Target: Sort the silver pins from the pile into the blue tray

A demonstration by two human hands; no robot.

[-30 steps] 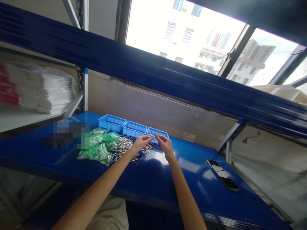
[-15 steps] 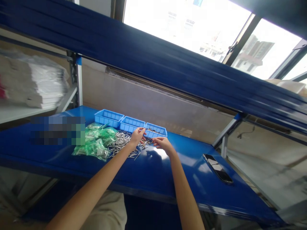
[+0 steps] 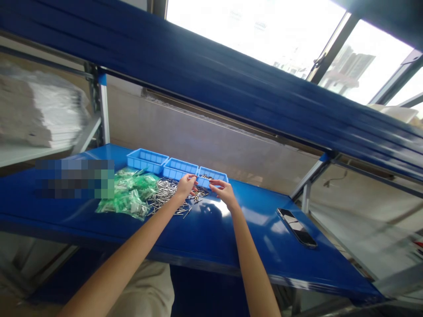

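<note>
Over the right side of a pile of thin, silvery metal pins [image 3: 161, 193], my left hand [image 3: 187, 186] is closed in a pinch. My right hand [image 3: 223, 192] faces it just in front of the right-hand blue bin [image 3: 222, 177], thumb and forefinger drawn together. Whatever the fingertips of either hand hold is too small to make out. Small metal pieces [image 3: 206, 176] lie inside that bin. More short pieces [image 3: 200, 193] lie loose on the blue table [image 3: 211, 237] between my hands.
Two more blue bins, a left one [image 3: 148, 166] and a middle one [image 3: 175, 171], continue the row. Green-tinted plastic bags [image 3: 132, 198] of parts lie left of the pile. A phone [image 3: 297, 228] rests at the right. A blue shelf beam [image 3: 198, 75] crosses above.
The view has shifted slightly. My right hand has risen a little toward the rim of the right-hand bin; my left hand stays about where it was over the pile.
</note>
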